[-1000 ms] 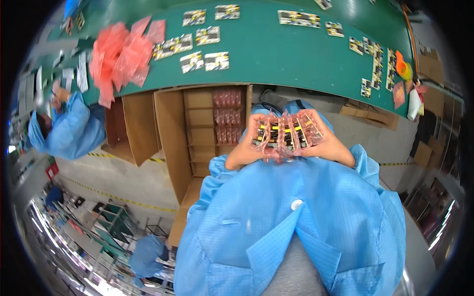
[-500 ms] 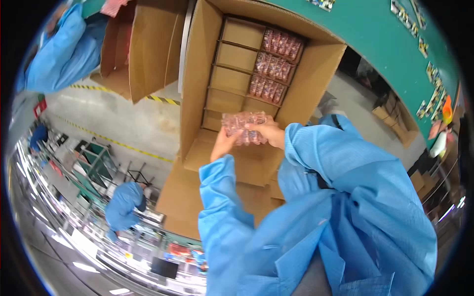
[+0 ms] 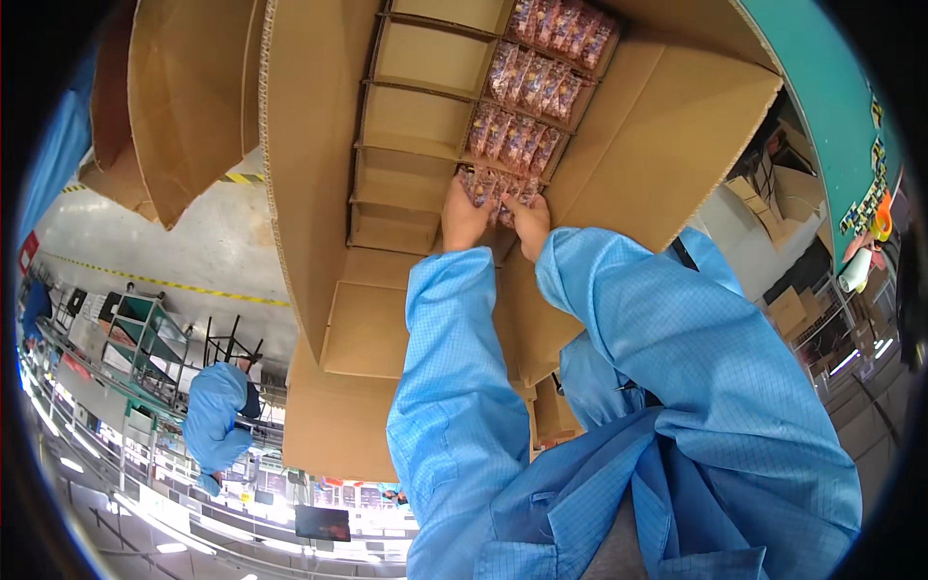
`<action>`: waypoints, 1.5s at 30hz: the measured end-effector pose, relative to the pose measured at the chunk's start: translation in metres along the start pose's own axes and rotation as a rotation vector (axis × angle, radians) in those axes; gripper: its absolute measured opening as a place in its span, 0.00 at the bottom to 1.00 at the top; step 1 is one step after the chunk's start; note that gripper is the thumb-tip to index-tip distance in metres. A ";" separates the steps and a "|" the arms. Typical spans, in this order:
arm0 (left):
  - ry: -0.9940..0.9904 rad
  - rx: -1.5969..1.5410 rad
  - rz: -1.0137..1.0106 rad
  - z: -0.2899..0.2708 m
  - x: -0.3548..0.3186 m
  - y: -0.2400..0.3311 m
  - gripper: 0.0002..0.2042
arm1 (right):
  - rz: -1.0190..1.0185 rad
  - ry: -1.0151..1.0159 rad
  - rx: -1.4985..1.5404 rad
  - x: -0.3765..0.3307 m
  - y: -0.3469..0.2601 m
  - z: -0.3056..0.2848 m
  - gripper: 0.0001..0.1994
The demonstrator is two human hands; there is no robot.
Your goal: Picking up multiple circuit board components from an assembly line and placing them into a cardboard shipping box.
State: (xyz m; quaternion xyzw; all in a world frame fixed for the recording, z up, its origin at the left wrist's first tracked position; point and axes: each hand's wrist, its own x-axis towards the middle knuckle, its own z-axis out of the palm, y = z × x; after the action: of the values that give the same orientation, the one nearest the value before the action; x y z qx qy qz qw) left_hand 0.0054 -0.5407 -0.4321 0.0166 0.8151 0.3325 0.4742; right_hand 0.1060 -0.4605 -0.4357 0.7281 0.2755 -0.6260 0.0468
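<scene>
My left hand and my right hand are closed on a bundle of pink see-through packets from its two sides. The bundle sits in a compartment of a large open cardboard box, at the near end of the right-hand row. Just beyond it, three compartments of that row hold similar pink packets, standing side by side. Thin cardboard dividers split the box into two rows. The left row shows bare cardboard bottoms. Small parts inside the packets are too blurred to name.
Another open carton stands at the left, near a blue sleeve. On the right, a green table carries small boards and orange-handled scissors. A person in blue is at the lower left.
My hands have lowered the bundle from above the box's near part into the right row's near compartment. The view has moved closer to the box.
</scene>
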 end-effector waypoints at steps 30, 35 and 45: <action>0.229 0.844 0.179 0.092 -0.039 0.002 0.37 | -1.115 -0.915 -1.398 -0.193 -0.153 -0.146 0.15; 0.005 0.773 0.007 0.117 -0.059 -0.006 0.43 | -0.655 -0.982 -1.184 -0.196 -0.181 -0.163 0.11; -0.213 -0.015 -0.085 0.131 -0.074 -0.031 0.20 | -0.453 -0.051 -0.498 -0.078 -0.317 -0.398 0.10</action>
State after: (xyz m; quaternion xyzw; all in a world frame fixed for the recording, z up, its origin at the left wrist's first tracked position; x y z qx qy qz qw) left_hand 0.1575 -0.5211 -0.4359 0.0138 0.7575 0.3147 0.5718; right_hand 0.3074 -0.0550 -0.1909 0.5987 0.5734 -0.5520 0.0898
